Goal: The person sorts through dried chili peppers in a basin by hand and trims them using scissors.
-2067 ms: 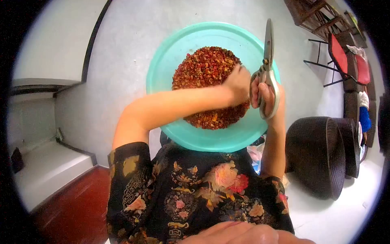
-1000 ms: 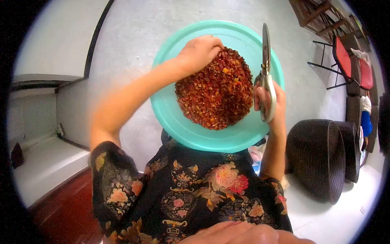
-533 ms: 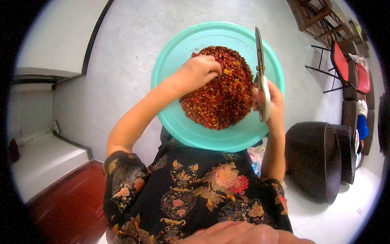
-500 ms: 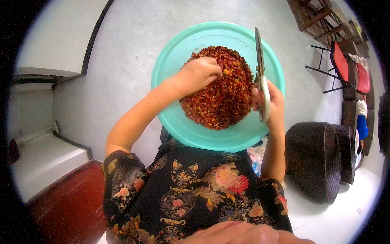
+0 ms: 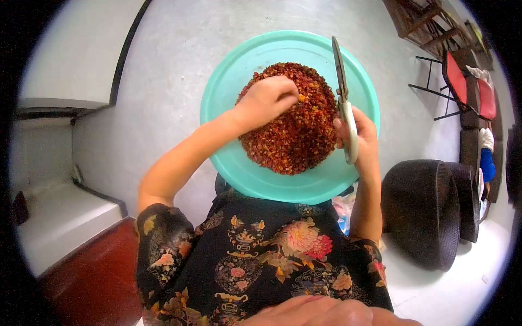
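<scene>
A wide turquoise plastic basin (image 5: 225, 168) rests over my lap, with a round heap of chopped dried red chilies (image 5: 293, 133) in its middle. My left hand (image 5: 272, 98) is over the upper left of the heap, fingers curled and pinched down at the chilies. Whatever sits between those fingertips is hidden. On the basin's right side, my right hand (image 5: 361, 133) grips a pair of scissors (image 5: 350, 130) by the pale handles. The metal blades point away from me, close together, over the basin's right part.
Grey floor (image 5: 163, 81) surrounds the basin. To the right stand dark woven chairs (image 5: 418, 212) and a red folding chair (image 5: 454, 79). Wooden furniture (image 5: 424, 24) is at the upper right. A white ledge (image 5: 70, 228) and a dark red surface (image 5: 92, 271) lie at the left.
The scissors and my right hand have shifted slightly left, the blades tilting a little more leftward. My left hand stays at the heap with its fingers still curled.
</scene>
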